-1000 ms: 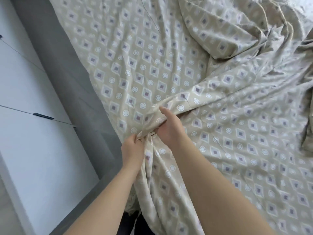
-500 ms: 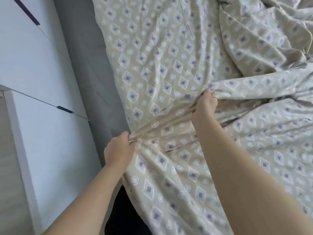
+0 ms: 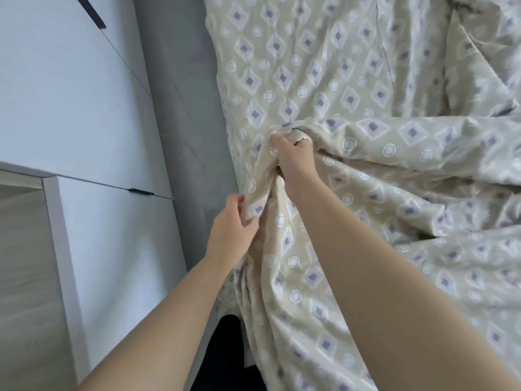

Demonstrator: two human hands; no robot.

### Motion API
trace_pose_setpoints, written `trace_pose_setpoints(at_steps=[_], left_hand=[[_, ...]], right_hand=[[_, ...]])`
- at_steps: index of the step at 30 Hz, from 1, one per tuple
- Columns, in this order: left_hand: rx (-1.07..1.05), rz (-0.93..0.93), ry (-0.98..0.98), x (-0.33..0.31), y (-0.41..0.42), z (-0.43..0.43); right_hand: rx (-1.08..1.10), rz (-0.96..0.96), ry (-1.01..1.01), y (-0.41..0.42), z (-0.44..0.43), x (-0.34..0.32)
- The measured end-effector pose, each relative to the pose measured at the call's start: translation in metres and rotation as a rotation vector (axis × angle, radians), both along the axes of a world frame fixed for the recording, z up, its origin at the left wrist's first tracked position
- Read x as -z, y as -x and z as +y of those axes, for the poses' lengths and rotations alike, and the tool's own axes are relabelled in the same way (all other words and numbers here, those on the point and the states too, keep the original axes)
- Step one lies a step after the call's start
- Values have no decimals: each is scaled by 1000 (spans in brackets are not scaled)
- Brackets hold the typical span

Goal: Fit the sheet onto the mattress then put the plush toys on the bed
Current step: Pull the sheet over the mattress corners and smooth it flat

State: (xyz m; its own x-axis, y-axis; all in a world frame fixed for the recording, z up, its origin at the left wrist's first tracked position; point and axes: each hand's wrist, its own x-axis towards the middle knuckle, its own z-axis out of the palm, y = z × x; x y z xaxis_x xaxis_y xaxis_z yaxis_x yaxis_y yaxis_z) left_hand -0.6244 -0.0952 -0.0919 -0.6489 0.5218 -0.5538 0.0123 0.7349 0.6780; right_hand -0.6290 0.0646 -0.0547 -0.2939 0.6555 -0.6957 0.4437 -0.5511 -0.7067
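Note:
A beige sheet (image 3: 352,88) with purple diamonds and white rings covers the bed and lies in rumpled folds, thickest at the right. My left hand (image 3: 231,232) pinches a fold of it near the bed's left edge. Just above, my right hand (image 3: 293,156) is clenched on a bunched handful of the same sheet. The cloth between the two hands hangs gathered and drops over the near edge. The mattress is hidden under the sheet. No plush toys are in view.
A grey upholstered bed frame (image 3: 180,108) runs along the left side of the sheet. Close beside it stands a white wardrobe (image 3: 70,88) with dark handles. Dark clothing (image 3: 228,351) shows below the hanging sheet.
My right hand has let go of the fold farther right and now grips the sheet closer to my left hand. The view has shifted so the bed edge sits nearer the middle.

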Motion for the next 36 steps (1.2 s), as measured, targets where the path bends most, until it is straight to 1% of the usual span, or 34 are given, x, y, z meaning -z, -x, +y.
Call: trace_pose_setpoints(at_steps=[2,4,6,8,9,10,12,13,14,15,16,17,19,20,21,24,25,28,30,31,33,36], left_hand=[[-40,-51,-26,3,12,27],[-79,-39,-27,10,27,44],[-134,-18,-18,15,40,46],[-107,-25,-41,19,48,36],[-21,-18,-26,18,48,28],[115,19,32,19,46,19],[376,152,176,23,41,6],[441,214,224,26,41,4],[449,258,249,28,42,5],[423,270,252,31,43,6],[356,237,215,32,45,8],[250,149,136,35,46,10],[-25,-67,-39,37,49,15],[-111,-121,-77,37,50,18],[-151,-130,-77,37,50,21],[-202,-93,-3,39,51,21],[-218,-66,41,42,54,14],[-305,25,183,59,66,-22],[-379,36,229,65,72,-37],[-407,35,246,66,75,-37],[-420,-1,247,64,80,-29],[-362,-70,129,60,89,-13]], right_hand=[[5,10,7,1,8,4],[78,-31,3,-1,17,8],[236,-40,32,-5,30,14],[414,0,118,-5,41,21],[500,3,161,-5,44,21],[553,-18,189,-3,47,23],[585,-97,190,-1,52,26],[586,-119,192,1,53,28],[584,-137,196,1,53,30],[568,-156,190,1,54,33],[549,-178,173,2,56,33],[533,-201,155,3,57,34],[514,-216,142,5,58,34],[503,-218,134,6,57,35],[490,-225,118,7,55,36],[437,-268,118,16,48,40],[380,-270,122,23,43,40],[69,-213,145,61,7,38],[-70,-162,151,85,-11,38],[-106,-144,152,93,-14,39],[-147,-150,129,100,-10,43],[-174,-107,139,98,1,49]])
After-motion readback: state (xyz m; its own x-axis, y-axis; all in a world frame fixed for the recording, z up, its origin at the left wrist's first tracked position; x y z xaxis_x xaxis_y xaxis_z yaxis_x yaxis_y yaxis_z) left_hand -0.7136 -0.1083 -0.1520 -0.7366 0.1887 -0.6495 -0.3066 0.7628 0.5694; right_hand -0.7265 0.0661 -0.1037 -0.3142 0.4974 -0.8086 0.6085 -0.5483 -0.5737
